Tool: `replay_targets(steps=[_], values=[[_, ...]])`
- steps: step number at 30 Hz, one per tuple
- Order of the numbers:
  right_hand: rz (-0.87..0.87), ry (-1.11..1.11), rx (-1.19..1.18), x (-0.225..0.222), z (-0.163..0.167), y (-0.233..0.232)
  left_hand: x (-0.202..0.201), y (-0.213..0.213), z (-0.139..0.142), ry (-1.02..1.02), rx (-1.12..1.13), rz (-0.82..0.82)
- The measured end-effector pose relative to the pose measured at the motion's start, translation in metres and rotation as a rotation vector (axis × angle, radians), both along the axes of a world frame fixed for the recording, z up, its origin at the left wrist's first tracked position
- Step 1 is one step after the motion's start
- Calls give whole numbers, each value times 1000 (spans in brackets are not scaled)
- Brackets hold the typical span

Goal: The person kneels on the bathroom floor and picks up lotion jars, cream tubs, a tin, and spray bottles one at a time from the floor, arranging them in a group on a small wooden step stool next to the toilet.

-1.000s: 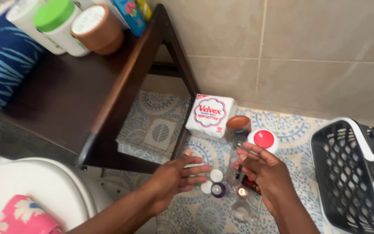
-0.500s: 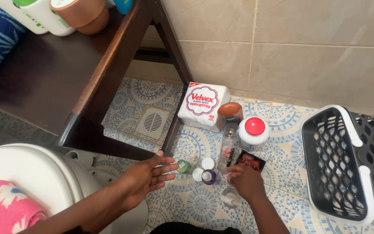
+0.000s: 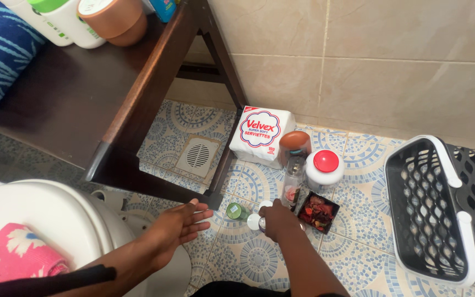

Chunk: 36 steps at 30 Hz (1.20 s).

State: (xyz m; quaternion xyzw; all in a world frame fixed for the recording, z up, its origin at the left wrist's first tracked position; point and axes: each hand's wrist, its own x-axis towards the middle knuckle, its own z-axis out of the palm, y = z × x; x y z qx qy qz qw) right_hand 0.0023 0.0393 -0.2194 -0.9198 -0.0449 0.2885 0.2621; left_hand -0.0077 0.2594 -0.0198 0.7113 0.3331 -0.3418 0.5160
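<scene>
The right hand [image 3: 279,221] is curled down over a small item on the tiled floor [image 3: 358,220]; its grip looks closed around something, but the fingers hide it, so I cannot tell what it holds. Just to its left stand a small white cap [image 3: 254,221] and a small green-capped bottle [image 3: 238,211]. Just to its right sits a black square dish of dried petals [image 3: 318,212], and behind the hand rises a clear tall bottle [image 3: 292,184]. Farther back, towards the wall, are a brown-lidded jar [image 3: 295,145], a white jar with a red lid [image 3: 325,168] and a white pack of serviettes [image 3: 261,133]. The left hand [image 3: 178,227] hovers open and empty, palm turned inward, beside the leg of the dark wooden table [image 3: 56,104]. A black and white basket [image 3: 441,214] stands at the right.

To do this well, I judge the lift should go straight up, since the small bottles crowd close and would tip easily.

Against half a second ago, the right hand has slid left, from the petal dish to the small bottles, while the left hand has barely moved.
</scene>
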Motion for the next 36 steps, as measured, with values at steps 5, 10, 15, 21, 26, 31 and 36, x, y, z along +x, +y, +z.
replay_targets(steps=[5, 10, 15, 21, 26, 31, 36], values=[[50, 140, -54, 3, 13, -3, -5, 10, -2, 8, -6, 19], [74, 108, -77, 4, 30, 3, -6, 21, -28, 6, 2, -81], [11, 24, -73, 1, 19, 12, 17, 6, -114, -114, 245, -422], [-109, -82, 17, -14, 24, 7, 42, -8, -215, -354, 695, -1055], [-305, -186, 187, -25, 58, -5, 49, 0, -219, -349, 606, -1006], [-489, -276, 296, -25, 88, -22, 49, -3, -142, -418, 632, -736], [-701, -232, 554, -18, 131, -33, 33, -14, -22, -601, 192, -358]])
